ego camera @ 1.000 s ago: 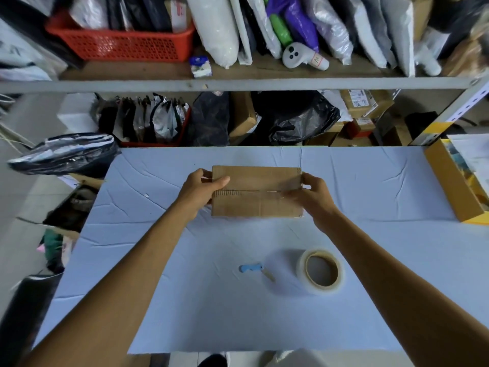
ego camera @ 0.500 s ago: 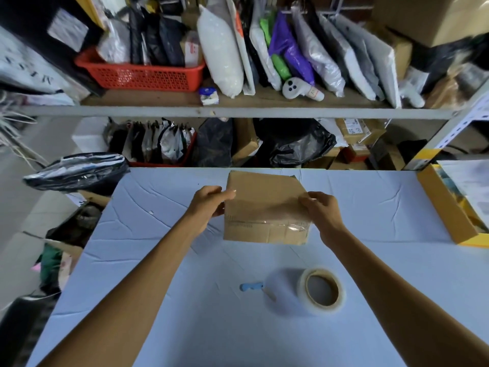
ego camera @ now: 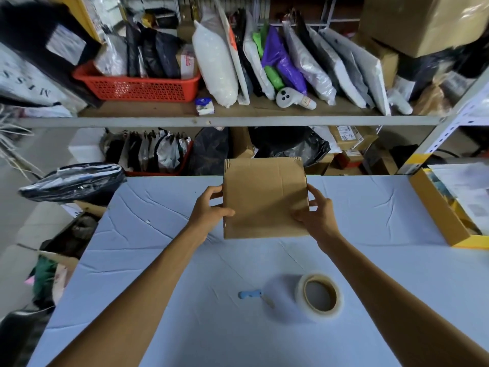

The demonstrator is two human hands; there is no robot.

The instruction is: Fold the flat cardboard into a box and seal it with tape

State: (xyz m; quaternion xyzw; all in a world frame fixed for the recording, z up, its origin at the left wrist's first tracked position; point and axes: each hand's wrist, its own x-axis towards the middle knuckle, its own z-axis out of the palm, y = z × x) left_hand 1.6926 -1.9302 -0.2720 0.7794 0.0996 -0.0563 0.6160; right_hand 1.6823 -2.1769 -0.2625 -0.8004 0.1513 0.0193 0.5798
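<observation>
Both left hand (ego camera: 209, 210) and right hand (ego camera: 316, 215) clasp my box (ego camera: 264, 197), just upended; tape (ego camera: 320, 296) at 5 o'clock probably next.

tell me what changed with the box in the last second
The cardboard box was turned over: its taped seam faced the camera, now a plain face does. The left hand and right hand kept gripping its sides. The tape roll and blue cutter stayed on the table.

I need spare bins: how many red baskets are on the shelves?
2. The upper red basket sits on the upper shelf at left; the lower red basket stands beneath, mostly hidden behind bags. Others may be hidden.
</observation>
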